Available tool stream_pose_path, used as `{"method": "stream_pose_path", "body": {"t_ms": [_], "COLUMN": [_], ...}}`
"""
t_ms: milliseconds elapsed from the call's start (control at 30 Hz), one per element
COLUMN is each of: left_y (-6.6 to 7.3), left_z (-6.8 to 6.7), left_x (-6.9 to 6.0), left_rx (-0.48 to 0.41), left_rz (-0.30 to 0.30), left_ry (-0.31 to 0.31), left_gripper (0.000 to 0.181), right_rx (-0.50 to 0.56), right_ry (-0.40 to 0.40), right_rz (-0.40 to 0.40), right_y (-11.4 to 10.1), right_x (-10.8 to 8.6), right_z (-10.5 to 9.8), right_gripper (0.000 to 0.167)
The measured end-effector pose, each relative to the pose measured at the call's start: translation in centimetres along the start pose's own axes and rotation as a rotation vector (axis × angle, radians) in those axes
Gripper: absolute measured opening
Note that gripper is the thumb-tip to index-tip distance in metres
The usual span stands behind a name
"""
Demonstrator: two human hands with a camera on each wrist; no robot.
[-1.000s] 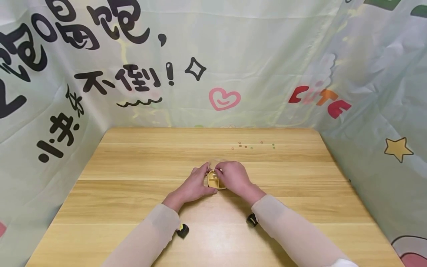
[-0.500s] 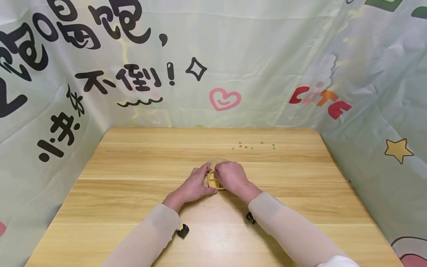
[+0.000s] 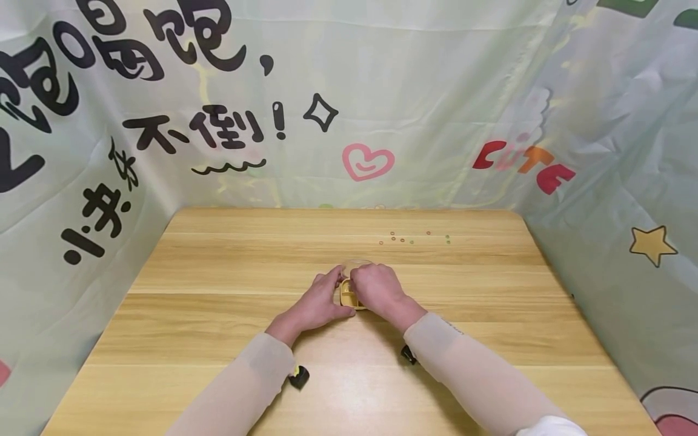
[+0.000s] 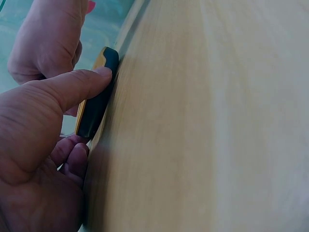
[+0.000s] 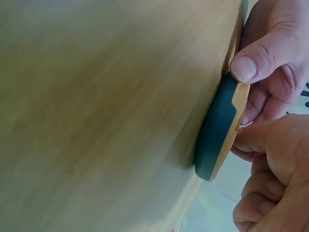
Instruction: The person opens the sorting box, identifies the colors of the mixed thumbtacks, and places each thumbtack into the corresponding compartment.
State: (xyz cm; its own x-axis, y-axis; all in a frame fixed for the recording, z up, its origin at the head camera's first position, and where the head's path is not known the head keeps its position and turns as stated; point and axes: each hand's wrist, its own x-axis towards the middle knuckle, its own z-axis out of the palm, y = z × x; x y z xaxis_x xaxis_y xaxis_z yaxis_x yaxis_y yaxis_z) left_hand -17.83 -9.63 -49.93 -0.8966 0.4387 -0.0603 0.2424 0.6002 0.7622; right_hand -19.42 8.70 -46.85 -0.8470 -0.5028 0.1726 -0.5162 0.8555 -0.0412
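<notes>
A small round pill box [image 3: 349,298] with a yellow divided inside sits near the middle of the table; its side [image 4: 99,104] is dark green. Behind it a clear lid [image 3: 358,261] stands partly in view. My left hand [image 3: 320,300] grips the box from the left, thumb on the front edge and fingers at the back. Over its right part, my right hand [image 3: 378,289] has curled fingers, the tips at the inner compartments. In the right wrist view that hand [image 5: 282,169] touches the box's yellow rim; anything between its fingertips is hidden.
Several tiny red and green rings [image 3: 402,240] lie scattered on the wooden table [image 3: 218,266] beyond the box. Printed cloth [image 3: 436,91] hangs behind the table and on both sides.
My right hand has turned slightly and its forearm has shifted a little left, the fingertips moving further over the compartments. The left hand keeps its grip on the pill box.
</notes>
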Motion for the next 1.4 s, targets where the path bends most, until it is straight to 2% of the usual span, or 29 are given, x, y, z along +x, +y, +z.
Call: {"method": "stream_pose_path", "body": {"t_ms": [400,600,767,867,1067,1400], "left_y": [-0.1,0.0,0.0,0.0,0.2,-0.1], "left_z": [0.1,0.1,0.1,0.1,-0.1,0.3], "left_x": [0.0,0.2,0.3,0.2,0.0,0.2], "left_rx": [-0.009,-0.03,-0.031,-0.029,-0.035,-0.02], "left_rz": [-0.002,0.001,-0.001,-0.013,-0.029,-0.031], "left_ry": [0.002,-0.006,0.009,0.01,0.012,0.009], "left_gripper": [0.106,0.106,0.103,0.103,0.108,0.109], "right_rx": [-0.004,0.153,0.292,0.357,0.386,0.325], "right_ry": [0.001,-0.003,0.082,0.12,0.105,-0.001], "right_rz": [0.004,0.067,0.122,0.179,0.301,0.369], "right_y": [0.0,1.0,3.5,5.5,8.9,11.3], "right_x": [-0.1,-1.4,-2.9,-3.1,-1.8,2.0], "right_z": [-0.1,-1.3,-2.3,-2.6,-3.1,-2.1], "right_gripper": [0.015,0.011,0.011,0.012,0.02,0.024]}}
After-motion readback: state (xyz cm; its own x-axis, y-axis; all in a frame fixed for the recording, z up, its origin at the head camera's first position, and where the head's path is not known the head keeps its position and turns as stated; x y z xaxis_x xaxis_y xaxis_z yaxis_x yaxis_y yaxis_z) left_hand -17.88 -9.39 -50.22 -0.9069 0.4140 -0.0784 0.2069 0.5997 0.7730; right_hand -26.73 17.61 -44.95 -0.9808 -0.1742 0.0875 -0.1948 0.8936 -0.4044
